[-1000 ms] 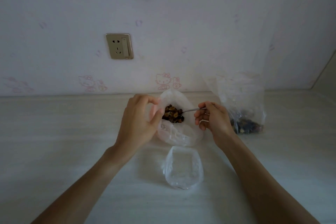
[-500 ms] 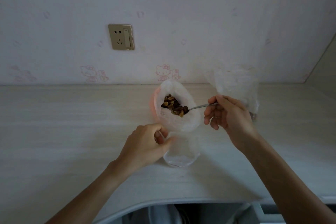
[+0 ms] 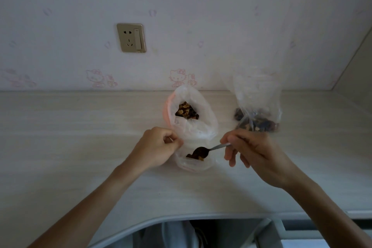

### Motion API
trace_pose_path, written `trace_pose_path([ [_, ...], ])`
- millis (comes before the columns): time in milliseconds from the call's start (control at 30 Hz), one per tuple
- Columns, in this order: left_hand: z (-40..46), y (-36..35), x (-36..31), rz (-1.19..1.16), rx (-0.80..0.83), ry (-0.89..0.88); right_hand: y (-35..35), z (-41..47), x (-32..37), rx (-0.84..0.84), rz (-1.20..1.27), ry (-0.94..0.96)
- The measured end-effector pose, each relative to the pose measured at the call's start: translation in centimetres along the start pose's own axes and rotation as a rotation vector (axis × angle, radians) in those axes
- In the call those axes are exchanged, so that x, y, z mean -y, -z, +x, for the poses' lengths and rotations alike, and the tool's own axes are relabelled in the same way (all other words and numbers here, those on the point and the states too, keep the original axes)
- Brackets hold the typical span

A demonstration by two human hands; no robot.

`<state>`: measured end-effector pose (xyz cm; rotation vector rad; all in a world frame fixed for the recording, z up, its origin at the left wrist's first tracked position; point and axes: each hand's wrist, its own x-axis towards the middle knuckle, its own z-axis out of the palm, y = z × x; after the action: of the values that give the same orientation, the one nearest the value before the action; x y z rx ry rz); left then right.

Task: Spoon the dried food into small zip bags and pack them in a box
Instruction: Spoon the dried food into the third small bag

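Observation:
A small clear zip bag lies on the pale table, its mouth held open at the left edge by the pinching fingers of my left hand. My right hand grips a metal spoon. The spoon's bowl, loaded with dark dried food, sits in the zip bag's mouth, and a few pieces lie inside. Just behind stands a larger white plastic bag, open at the top, with brown dried food in it.
A second clear plastic bag with dark dried food stands at the right, against the wall. A wall socket is above the table at the back. The table's curved front edge runs below my forearms.
My right hand carried the loaded spoon out of the white bag and down into the small zip bag. My left hand left the white bag and took hold of the zip bag's mouth.

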<state>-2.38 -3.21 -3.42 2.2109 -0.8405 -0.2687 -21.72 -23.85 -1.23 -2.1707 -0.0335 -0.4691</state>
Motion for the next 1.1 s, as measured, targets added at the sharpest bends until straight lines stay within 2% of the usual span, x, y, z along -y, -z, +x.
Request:
trace_pose_path([
  [100, 0.3, 0.5, 0.1, -0.020, -0.016, 0.005, 0.4, 0.1, 0.6, 0.090, -0.186, 0.151],
  [233, 0.2, 0.6, 0.3, 0.010, 0.011, -0.030, 0.4, 0.8, 0.9, 0.031, -0.135, 0.193],
  [433, 0.1, 0.9, 0.6, -0.003, -0.025, -0.007, 0.0, 2.4, -0.1, -0.128, 0.450, -0.042],
  [533, 0.8, 1.7, 0.9, -0.018, -0.083, 0.075, -0.3, 3.5, -0.6, -0.191, 0.593, -0.137],
  [633, 1.9, 2.5, 0.7, -0.057, -0.166, 0.199, -0.4, 5.1, -1.2, -0.264, 0.638, -0.210],
  [800, 4.1, 2.3, -0.8, -0.147, -0.162, 0.233, -0.9, 8.1, -2.1, -0.345, 0.545, -0.305],
  [1000, 6.1, 0.5, -0.8, 0.020, -0.167, 0.230, -0.7, 10.3, -3.4, -0.356, 0.318, -0.342],
  [1100, 6.4, 0.2, 0.3, 0.013, -0.178, 0.217, -0.7, 10.9, -4.1, -0.332, 0.222, -0.332],
])
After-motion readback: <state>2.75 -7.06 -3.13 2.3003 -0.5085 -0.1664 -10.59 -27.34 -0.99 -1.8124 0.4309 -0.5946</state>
